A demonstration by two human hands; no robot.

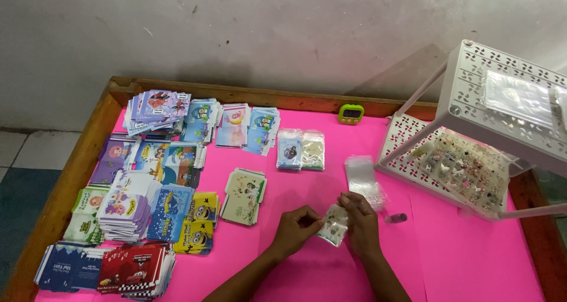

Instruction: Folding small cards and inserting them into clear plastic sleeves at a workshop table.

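I see my left hand (297,226) and right hand (361,218) both pinching a small clear packet (334,224) above the pink surface (307,190), wood-framed, stacked with card piles (155,110), against a scuffed grey wall (248,30).

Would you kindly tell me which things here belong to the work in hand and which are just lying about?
In hand:
- small clear plastic pouch, held by left hand and right hand
- stack of empty clear pouches

Lying about:
- stacks of colourful cartoon cards
- green digital timer
- white perforated plastic rack
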